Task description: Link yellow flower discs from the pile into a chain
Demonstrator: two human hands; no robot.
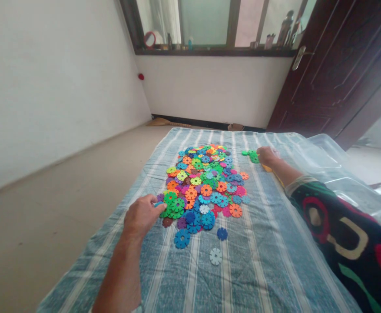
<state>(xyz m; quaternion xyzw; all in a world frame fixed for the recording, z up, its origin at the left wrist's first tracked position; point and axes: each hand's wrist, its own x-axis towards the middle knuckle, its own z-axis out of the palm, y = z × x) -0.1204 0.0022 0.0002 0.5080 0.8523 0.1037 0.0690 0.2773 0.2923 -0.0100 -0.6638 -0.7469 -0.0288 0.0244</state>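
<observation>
A heap of notched plastic discs (206,190) in many colours covers the middle of the striped cloth. At its left edge my left hand (141,216) is closed, thumb and fingers pinching a blue notched disc (158,203). Several green discs (173,206) lie right against those fingertips. My right hand (267,155) is reached out to the far right of the heap, its fingers closed at a small group of green notched discs (253,156). It seems to grip one of them, though the fingertips are partly hidden. Yellow-orange discs (267,168) show beneath that wrist.
Clear plastic boxes (320,152) stand along the cloth's right side, beside my right arm. A pale grey disc (215,256) and a dark blue disc (222,234) lie apart in front of the heap. Behind are a wall, a window sill (210,52) and a dark door (336,56).
</observation>
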